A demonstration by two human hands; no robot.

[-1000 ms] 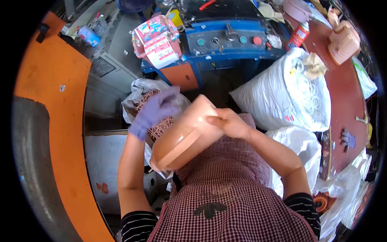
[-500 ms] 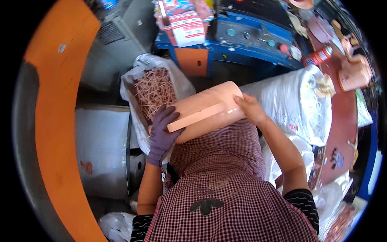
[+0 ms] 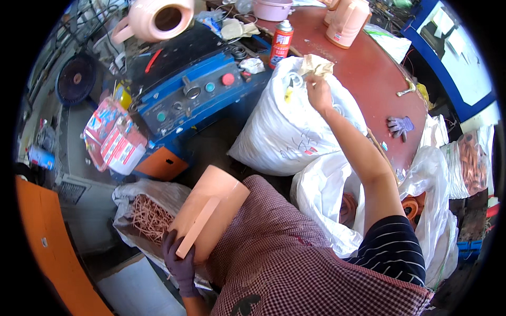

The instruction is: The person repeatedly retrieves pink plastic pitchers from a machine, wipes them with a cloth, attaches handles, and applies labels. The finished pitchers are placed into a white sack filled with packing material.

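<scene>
A pale pink plastic jug point(image 3: 221, 197), with a straight bar-like handle along its side, leans at a tilt against my apron. My left hand point(image 3: 181, 263), in a purple glove, grips its lower end beside the handle. My bare right hand point(image 3: 319, 94) is stretched out over a bulging white sack point(image 3: 295, 134). Its fingers are drawn together at the near edge of a crumpled tan cloth point(image 3: 318, 65) on the sack's top. The fingertips are partly hidden. Clear round pieces show in the sack's mouth.
A sack of thin pink plastic strips point(image 3: 150, 218) stands by my left hand. Ahead is a blue control panel point(image 3: 192, 95) with buttons. A red spray can point(image 3: 281, 43), pink jugs point(image 3: 348, 23) and a purple glove point(image 3: 400, 126) are on the red-brown table point(image 3: 369, 79).
My right hand has let go of the jug and reached out to the cloth on the sack. The jug, in my left hand, is now tilted more upright. The view has swung right.
</scene>
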